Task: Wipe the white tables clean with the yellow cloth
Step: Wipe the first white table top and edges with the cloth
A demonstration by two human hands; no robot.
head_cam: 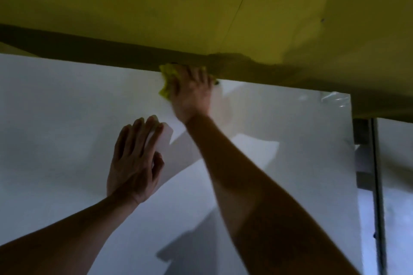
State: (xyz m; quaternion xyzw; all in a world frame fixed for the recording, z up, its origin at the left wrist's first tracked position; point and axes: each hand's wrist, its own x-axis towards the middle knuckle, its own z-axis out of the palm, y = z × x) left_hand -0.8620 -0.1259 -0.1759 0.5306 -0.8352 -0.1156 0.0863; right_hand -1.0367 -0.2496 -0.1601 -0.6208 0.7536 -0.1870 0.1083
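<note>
**Yellow cloth at far edge of white table**

Head view: yellow cloth [168, 80] lies bunched at the far edge of the white table [55, 105], against the yellow wall [156, 2]. Right hand [192, 94] presses down on the cloth, fingers spread over it; whether they curl round it, cannot tell (motion blur). Left hand [134, 158] rests on the table nearer the body, fingers straight and relaxed, touching a white rectangular piece [164, 138]. Hands apart. A metal frame [375, 163] shows at the table's right edge.
</note>
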